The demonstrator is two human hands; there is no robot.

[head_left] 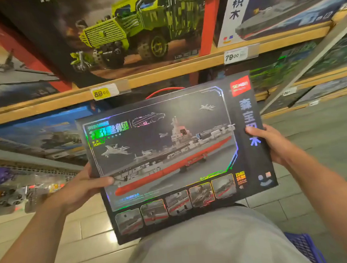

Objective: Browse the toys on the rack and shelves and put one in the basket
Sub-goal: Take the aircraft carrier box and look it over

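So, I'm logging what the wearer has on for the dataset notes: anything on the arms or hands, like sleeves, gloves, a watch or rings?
Nothing shows on either. The left hand and right hand are bare, without gloves. Both forearms are uncovered as far as the frame edges, with no sleeve cuff, watch or wristband in view. No rings show on the visible fingers.
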